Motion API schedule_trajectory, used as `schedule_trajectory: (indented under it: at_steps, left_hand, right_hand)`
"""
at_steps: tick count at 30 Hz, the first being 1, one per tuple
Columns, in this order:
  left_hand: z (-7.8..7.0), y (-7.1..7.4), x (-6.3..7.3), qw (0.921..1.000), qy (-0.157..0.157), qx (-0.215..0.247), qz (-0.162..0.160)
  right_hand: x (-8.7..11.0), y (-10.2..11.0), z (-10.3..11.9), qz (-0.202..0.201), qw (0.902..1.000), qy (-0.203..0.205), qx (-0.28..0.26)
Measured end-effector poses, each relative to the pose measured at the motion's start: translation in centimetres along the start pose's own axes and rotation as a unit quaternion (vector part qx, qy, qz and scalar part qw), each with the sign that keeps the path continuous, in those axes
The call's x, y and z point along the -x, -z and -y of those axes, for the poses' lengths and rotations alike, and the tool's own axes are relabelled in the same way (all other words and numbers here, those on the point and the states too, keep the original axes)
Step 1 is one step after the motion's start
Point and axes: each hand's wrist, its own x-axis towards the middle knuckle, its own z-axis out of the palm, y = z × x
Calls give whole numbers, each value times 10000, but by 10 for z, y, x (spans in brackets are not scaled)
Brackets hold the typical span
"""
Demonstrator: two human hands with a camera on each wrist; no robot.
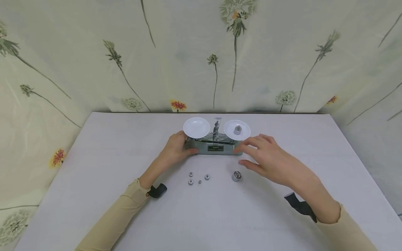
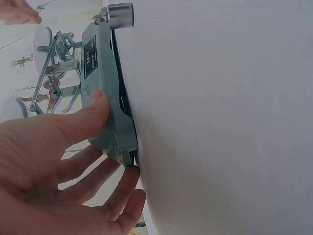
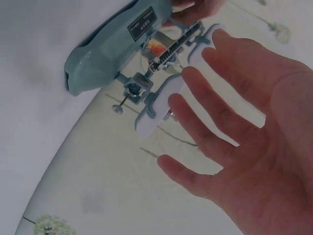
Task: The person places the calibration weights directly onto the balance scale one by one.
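A green balance scale (image 1: 216, 148) with two white pans stands at the back middle of the table. My left hand (image 1: 176, 148) grips the left end of its base, thumb on the front face and fingers around the end, as the left wrist view shows. On the right pan (image 1: 228, 126) sits a metal weight (image 1: 237, 130); the left pan (image 1: 196, 127) bears nothing. My right hand (image 1: 267, 160) hovers by the right end of the scale, fingers spread and holding nothing. Just left of its thumb, a larger weight (image 1: 237, 176) stands on the table.
Several small weights, among them one weight (image 1: 207, 177) at the right of the group, stand in front of the scale. The white table (image 1: 141, 223) ends at the back against a flowered curtain (image 1: 188, 69).
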Motion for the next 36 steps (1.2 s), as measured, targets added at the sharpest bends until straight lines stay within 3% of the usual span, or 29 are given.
schedule_trajectory:
  at_steps: [16, 36]
  left_hand:
    - [-2, 2, 2, 9999, -39, 140, -35]
    - [-3, 0, 3, 9994, 43, 328, -47]
  right_hand:
    - [-3, -20, 3, 635, 9979, -21, -88]
    - [-3, -32, 4, 893, 9956, -55, -290]
